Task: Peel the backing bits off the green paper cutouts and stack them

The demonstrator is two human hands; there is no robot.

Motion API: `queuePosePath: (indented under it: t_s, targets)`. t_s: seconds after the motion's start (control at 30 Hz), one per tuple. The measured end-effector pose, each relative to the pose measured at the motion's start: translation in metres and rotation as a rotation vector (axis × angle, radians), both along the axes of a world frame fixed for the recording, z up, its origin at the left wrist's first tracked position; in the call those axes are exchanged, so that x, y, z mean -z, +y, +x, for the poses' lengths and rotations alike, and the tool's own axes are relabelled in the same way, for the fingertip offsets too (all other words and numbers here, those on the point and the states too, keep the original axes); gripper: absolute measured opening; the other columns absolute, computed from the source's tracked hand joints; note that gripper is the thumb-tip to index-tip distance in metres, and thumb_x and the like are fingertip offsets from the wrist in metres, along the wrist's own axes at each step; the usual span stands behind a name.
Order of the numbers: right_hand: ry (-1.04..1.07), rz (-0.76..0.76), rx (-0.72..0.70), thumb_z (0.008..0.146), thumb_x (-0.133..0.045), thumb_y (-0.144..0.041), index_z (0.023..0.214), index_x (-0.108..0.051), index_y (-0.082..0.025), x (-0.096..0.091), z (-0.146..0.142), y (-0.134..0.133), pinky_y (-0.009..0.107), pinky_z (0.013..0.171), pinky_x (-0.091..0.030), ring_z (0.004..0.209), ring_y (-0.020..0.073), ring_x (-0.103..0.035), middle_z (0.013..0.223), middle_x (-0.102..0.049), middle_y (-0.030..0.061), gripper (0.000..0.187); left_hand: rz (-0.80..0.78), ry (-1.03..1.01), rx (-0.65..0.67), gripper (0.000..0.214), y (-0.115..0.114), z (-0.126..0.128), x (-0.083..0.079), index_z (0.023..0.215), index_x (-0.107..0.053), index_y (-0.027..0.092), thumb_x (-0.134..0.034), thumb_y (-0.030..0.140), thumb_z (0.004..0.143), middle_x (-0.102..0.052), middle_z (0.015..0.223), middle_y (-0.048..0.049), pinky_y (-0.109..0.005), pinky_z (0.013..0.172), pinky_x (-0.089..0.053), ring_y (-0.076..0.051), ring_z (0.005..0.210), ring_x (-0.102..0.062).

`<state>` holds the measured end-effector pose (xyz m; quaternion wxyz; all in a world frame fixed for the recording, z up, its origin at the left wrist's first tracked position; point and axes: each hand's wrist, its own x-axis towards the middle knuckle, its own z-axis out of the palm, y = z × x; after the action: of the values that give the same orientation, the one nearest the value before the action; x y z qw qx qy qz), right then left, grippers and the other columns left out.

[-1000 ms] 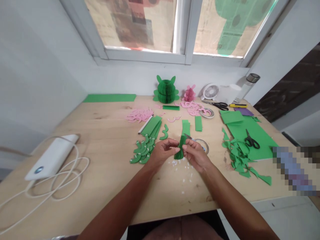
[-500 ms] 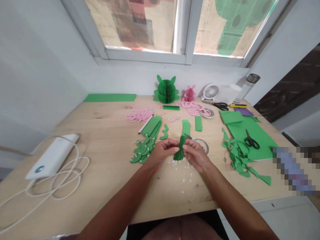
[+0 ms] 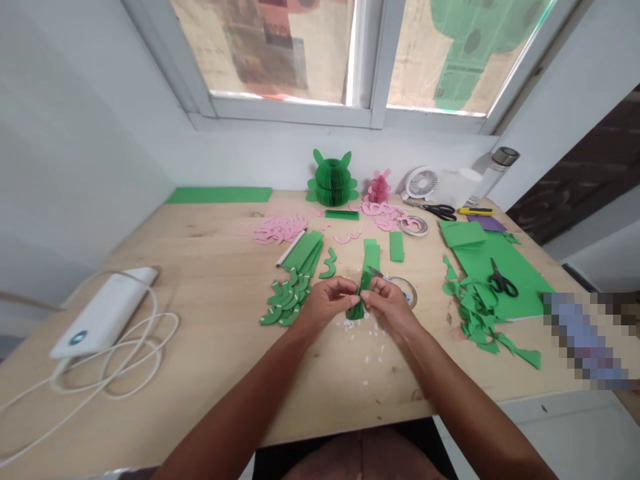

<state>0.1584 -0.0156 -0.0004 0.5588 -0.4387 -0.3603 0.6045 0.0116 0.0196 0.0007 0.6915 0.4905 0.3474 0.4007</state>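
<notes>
A pleated piece of dark green paper (image 3: 355, 311) stands between my hands over the front middle of the table. My left hand (image 3: 327, 300) pinches its left side, and my right hand (image 3: 393, 301) pinches the right side, the fingertips nearly meeting. Behind my right fingers lie the metal blades of a cutting tool (image 3: 375, 271) and a roll of tape (image 3: 411, 291), both partly hidden. Small white paper bits (image 3: 373, 333) are scattered on the wood below. Left of my left hand is a pile of curved green paper pieces (image 3: 286, 300) with white strips.
Green strips (image 3: 305, 252) and pink paper curves (image 3: 280, 230) lie farther back. A green honeycomb paper figure (image 3: 333, 183) and a pink one (image 3: 379, 187) stand by the wall. Black scissors (image 3: 503, 280) rest on green sheets at right, near scraps (image 3: 480, 310). A white power bank (image 3: 105, 313) with cable lies left.
My fingertips have drawn closer together on the pleated paper, pressing its middle narrower. Everything else on the table stays in place.
</notes>
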Motion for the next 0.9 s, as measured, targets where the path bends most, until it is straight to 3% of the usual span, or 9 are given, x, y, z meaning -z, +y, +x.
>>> queuePosePath:
  t_s: [0.2, 0.47, 0.7, 0.9]
  targets:
    - [0.039, -0.018, -0.017, 0.062, -0.076, -0.032, 0.069, -0.061, -0.016, -0.002, 0.002, 0.000, 0.021, 0.048, -0.030, 0.048, 0.0065, -0.042, 0.055, -0.053, -0.0038, 0.022, -0.028, -0.037, -0.031, 0.021, 0.002, -0.002, 0.000, 0.077, -0.069, 0.014, -0.073, 0.028, 0.062, -0.066, 0.069, -0.0021, -0.024, 0.061, -0.045, -0.011, 0.058, -0.056]
    - [0.041, -0.028, -0.015, 0.063, -0.074, -0.028, 0.069, -0.059, -0.017, 0.002, 0.003, 0.001, 0.021, 0.048, -0.031, 0.047, 0.0071, -0.042, 0.053, -0.053, -0.0046, 0.019, -0.015, -0.026, -0.144, 0.025, 0.003, -0.001, 0.000, 0.081, -0.068, 0.014, -0.071, 0.030, 0.062, -0.068, 0.078, -0.0047, -0.026, 0.061, -0.049, -0.015, 0.068, -0.060]
    - [-0.068, 0.022, -0.007, 0.067, -0.069, -0.025, 0.064, -0.053, -0.018, 0.011, 0.004, 0.002, 0.021, 0.048, -0.029, 0.047, 0.0075, -0.041, 0.051, -0.051, -0.0050, 0.019, -0.030, 0.052, -0.164, 0.028, -0.001, 0.001, -0.005, 0.082, -0.066, 0.014, -0.071, 0.032, 0.061, -0.069, 0.077, -0.0045, -0.025, 0.060, -0.048, -0.015, 0.066, -0.061]
    - [-0.201, 0.100, -0.020, 0.069, -0.065, -0.026, 0.058, -0.047, -0.018, 0.010, 0.002, 0.002, 0.022, 0.047, -0.024, 0.048, 0.0077, -0.033, 0.050, -0.040, -0.0063, 0.022, -0.029, 0.109, -0.148, 0.027, -0.003, 0.001, -0.009, 0.078, -0.069, 0.014, -0.074, 0.031, 0.057, -0.068, 0.074, -0.0039, -0.023, 0.057, -0.046, -0.013, 0.063, -0.059]
